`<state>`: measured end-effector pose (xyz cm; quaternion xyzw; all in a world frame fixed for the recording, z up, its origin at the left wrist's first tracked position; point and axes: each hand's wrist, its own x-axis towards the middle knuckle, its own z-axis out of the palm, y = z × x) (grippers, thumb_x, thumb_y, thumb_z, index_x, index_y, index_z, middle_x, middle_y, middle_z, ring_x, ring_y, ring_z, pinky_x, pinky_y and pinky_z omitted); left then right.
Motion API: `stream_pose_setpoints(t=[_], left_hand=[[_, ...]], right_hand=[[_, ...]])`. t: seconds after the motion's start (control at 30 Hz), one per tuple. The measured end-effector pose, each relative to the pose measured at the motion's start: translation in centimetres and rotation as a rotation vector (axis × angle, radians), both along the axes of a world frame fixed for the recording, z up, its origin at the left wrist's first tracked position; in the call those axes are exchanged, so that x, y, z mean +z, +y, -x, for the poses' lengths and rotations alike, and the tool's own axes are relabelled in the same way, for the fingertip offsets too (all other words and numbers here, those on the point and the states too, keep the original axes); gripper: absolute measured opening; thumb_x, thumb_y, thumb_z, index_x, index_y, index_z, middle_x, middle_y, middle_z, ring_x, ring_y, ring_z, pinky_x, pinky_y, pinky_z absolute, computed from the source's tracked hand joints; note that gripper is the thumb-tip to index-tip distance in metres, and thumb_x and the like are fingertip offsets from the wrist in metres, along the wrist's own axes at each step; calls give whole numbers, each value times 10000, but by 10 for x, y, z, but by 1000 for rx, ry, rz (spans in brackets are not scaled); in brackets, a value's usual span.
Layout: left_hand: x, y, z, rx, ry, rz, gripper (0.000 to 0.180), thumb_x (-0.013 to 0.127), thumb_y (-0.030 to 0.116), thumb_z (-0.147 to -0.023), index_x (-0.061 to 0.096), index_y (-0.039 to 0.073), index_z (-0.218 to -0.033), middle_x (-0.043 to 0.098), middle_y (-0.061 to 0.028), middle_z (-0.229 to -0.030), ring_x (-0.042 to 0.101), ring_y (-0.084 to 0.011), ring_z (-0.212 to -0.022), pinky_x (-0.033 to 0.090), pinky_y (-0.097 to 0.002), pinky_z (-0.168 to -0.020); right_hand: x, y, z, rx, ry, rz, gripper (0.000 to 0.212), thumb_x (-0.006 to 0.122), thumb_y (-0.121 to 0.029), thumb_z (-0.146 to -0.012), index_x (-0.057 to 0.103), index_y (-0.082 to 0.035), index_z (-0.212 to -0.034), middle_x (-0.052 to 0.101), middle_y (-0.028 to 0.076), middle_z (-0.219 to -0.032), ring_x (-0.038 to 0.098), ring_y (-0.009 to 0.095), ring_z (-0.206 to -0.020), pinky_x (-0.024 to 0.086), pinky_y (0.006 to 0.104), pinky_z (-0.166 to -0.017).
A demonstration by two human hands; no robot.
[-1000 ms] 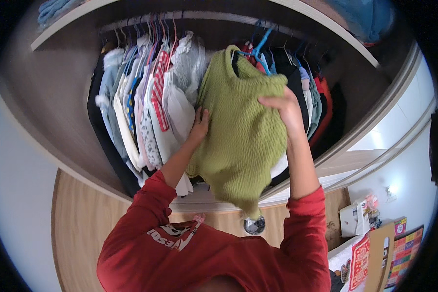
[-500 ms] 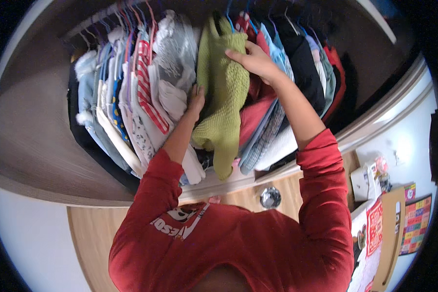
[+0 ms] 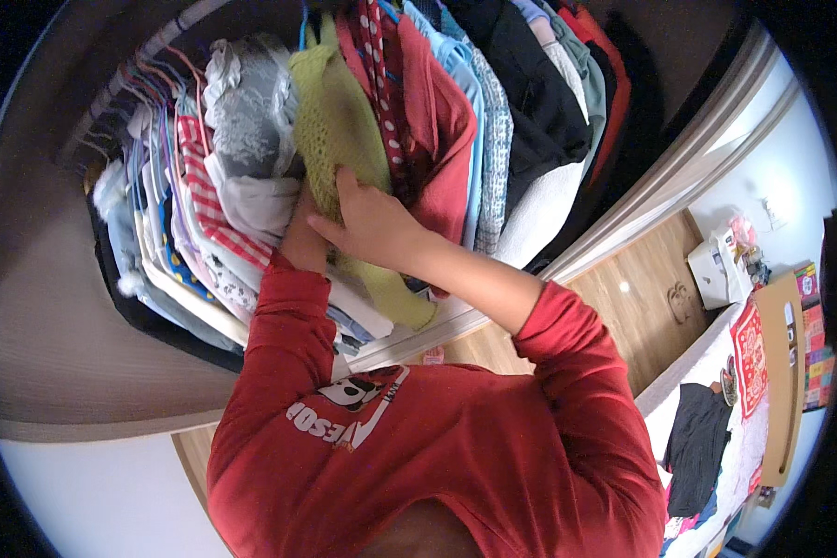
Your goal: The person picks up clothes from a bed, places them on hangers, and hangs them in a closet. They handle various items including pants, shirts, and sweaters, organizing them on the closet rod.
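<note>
A lime-green knitted sweater [image 3: 363, 121] hangs among the clothes on the wardrobe rail, its lower part trailing toward me. My right hand [image 3: 372, 221] is closed on the sweater's near side, thumb toward my left wrist. My left hand [image 3: 304, 237] reaches in at the sweater's left edge; its fingers are hidden behind the knit and the right hand. Left of the sweater hang a white lace garment [image 3: 251, 112] and a red-and-white striped one [image 3: 216, 200]. A red polka-dot garment [image 3: 378, 74] and a plain red one [image 3: 442, 121] hang to its right.
Hangers crowd the metal rail [image 3: 126, 79] at upper left. Black and light-blue clothes [image 3: 530, 93] hang farther right, before the wardrobe's edge [image 3: 688, 158]. A bed [image 3: 749, 437] with dark clothing [image 3: 699, 446] stands at right, near a white box [image 3: 716, 277].
My right hand has come down and left along the sweater. My left hand has slipped behind the knit. The view has turned, with more of the bed showing at right.
</note>
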<state>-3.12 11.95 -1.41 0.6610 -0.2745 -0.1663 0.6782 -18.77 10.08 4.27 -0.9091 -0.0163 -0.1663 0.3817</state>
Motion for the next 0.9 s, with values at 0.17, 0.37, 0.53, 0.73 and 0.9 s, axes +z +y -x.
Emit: stream_pose_setpoints(t=[0.17, 0.37, 0.53, 0.73, 0.9], left_hand=[[33, -41, -24, 51, -201, 77, 565, 308, 449, -879, 230, 101, -1317, 342, -104, -1286, 360, -227, -1155, 315, -356, -931], [40, -121, -40, -1, -268, 130, 552, 303, 437, -885, 233, 99, -1315, 354, -105, -1275, 373, -223, -1143, 324, -349, -926], [33, -169, -45, -93, -223, 215, 542, 298, 428, -890, 235, 96, -1313, 364, -106, -1266, 385, -219, -1133, 331, -343, -921], [3, -122, -74, 32, -98, 355, 530, 293, 416, -895, 237, 93, -1311, 375, -106, -1255, 398, -214, -1121, 340, -337, -916], [6, -79, -102, 197, -66, 412, 519, 288, 407, -900, 239, 91, -1309, 385, -107, -1245, 410, -210, -1110, 348, -331, -912]], right_hand=[[24, -32, -11, -219, -105, -25, 488, 543, -166, -717, 342, 8, -1126, 563, 269, -722, 557, 422, -685, 450, 477, -637], [16, -72, -7, -151, -252, -51, 357, 492, -86, -746, 394, 20, -1072, 541, 284, -750, 543, 423, -729, 439, 450, -638], [12, -111, 0, -316, -212, -124, 333, 484, -67, -777, 396, 3, -1091, 547, 275, -820, 537, 416, -820, 438, 419, -687], [30, -100, 9, -203, -291, -56, 424, 514, -149, -818, 320, 42, -1143, 543, 309, -797, 541, 431, -807, 437, 434, -683], [41, -97, -8, -320, -338, 103, 378, 492, -116, -818, 337, 26, -1133, 544, 291, -678, 549, 437, -657, 435, 475, -588]])
